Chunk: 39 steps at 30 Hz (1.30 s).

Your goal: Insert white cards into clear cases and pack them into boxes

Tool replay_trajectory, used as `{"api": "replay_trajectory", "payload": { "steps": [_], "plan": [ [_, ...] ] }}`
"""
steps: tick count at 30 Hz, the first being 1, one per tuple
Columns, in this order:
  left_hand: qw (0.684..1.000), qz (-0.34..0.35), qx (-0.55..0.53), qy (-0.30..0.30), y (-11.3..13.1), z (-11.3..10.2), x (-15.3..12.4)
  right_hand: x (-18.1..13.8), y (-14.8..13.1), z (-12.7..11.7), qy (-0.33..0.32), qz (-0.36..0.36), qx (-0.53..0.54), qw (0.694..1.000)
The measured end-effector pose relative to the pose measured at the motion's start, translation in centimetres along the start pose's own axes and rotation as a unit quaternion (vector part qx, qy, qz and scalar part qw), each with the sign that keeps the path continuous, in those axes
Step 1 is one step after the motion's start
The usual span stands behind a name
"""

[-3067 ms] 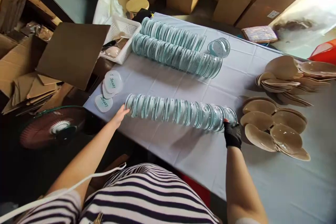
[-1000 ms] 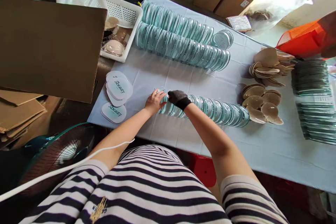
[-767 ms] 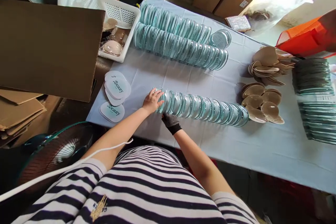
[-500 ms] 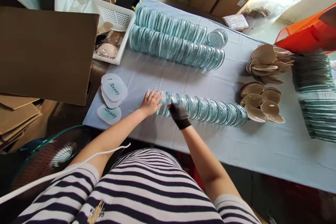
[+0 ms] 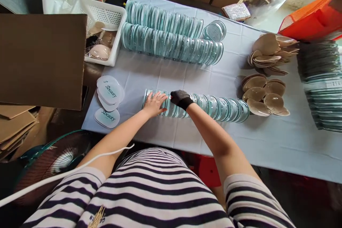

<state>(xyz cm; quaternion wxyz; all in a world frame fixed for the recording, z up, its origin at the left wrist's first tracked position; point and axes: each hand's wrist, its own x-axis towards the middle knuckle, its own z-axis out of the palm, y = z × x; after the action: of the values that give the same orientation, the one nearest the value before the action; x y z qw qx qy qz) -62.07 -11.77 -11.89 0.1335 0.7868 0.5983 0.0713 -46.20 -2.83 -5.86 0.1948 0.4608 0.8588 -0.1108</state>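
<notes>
A long row of clear round plastic cases (image 5: 224, 108), standing on edge and packed side by side, runs along the near part of the table. My left hand (image 5: 155, 104), bare, lies over the row's left end with its fingers spread. Just to its right, my right hand (image 5: 181, 99) wears a black glove and rests on the top of the row, its fingers curled. Whatever those curled fingers grip is hidden. Left of the row lie white rounded cards (image 5: 109, 91) printed with "beauty".
Two more rows of clear cases (image 5: 173, 46) stand farther back, beside a short stack (image 5: 214, 31). Beige cups (image 5: 264, 91) sit in piles on the right, near stacked clear cases (image 5: 323, 85). A white basket (image 5: 120, 25) and cardboard (image 5: 42, 60) are at left.
My right hand has moved from the near side of the row up onto its top. The row's left end now shows past my left hand. The view has shifted slightly.
</notes>
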Motion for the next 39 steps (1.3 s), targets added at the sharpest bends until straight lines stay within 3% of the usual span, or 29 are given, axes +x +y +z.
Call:
{"api": "replay_trajectory", "payload": {
  "steps": [5, 8, 11, 14, 16, 19, 22, 26, 29, 33, 36, 39],
  "plan": [
    [1.000, 0.014, 0.012, -0.002, 0.0, 0.0, 0.0, -6.1, -1.9, 7.9, 0.056, 0.086, 0.099, 0.990],
    [1.000, 0.013, 0.018, -0.008, -0.2, -0.1, -0.1, -7.2, -4.0, 12.8, 0.032, 0.085, 0.125, 0.988],
    [0.999, 0.016, 0.026, -0.013, -0.3, -0.4, -0.4, -7.4, -5.2, 15.3, 0.020, 0.087, 0.150, 0.985],
    [0.999, 0.012, 0.035, -0.022, 0.5, -0.8, -0.4, -7.6, -4.1, 14.0, 0.038, 0.057, 0.171, 0.983],
    [0.999, 0.024, 0.039, -0.016, 1.6, -0.9, 0.1, -7.4, -2.0, 11.1, 0.080, 0.077, 0.165, 0.980],
    [0.998, 0.055, 0.039, -0.021, 3.7, -0.3, 1.2, -5.3, 2.2, 5.6, 0.117, 0.166, 0.119, 0.972],
    [0.996, 0.064, 0.046, -0.043, 4.9, 0.8, 2.1, -1.2, 5.0, 1.1, -0.006, 0.141, 0.056, 0.988],
    [0.995, 0.075, 0.054, -0.036, 4.7, 1.5, 2.3, 3.5, 5.2, -1.5, -0.186, 0.033, -0.035, 0.981],
    [0.995, 0.073, 0.054, -0.039, 4.4, 1.3, 2.2, 4.3, 4.8, -2.0, -0.212, -0.028, -0.081, 0.974],
    [0.995, 0.074, 0.049, -0.041, 4.6, 1.0, 2.3, 1.5, 5.1, -1.1, -0.108, -0.035, -0.073, 0.991],
    [0.996, 0.067, 0.043, -0.043, 4.7, 1.0, 2.3, -2.9, 4.8, 1.3, -0.022, -0.009, -0.013, 1.000],
    [0.996, 0.070, 0.041, -0.040, 4.7, 1.2, 2.3, -7.4, 3.1, 5.6, -0.004, 0.032, 0.042, 0.999]
  ]
}}
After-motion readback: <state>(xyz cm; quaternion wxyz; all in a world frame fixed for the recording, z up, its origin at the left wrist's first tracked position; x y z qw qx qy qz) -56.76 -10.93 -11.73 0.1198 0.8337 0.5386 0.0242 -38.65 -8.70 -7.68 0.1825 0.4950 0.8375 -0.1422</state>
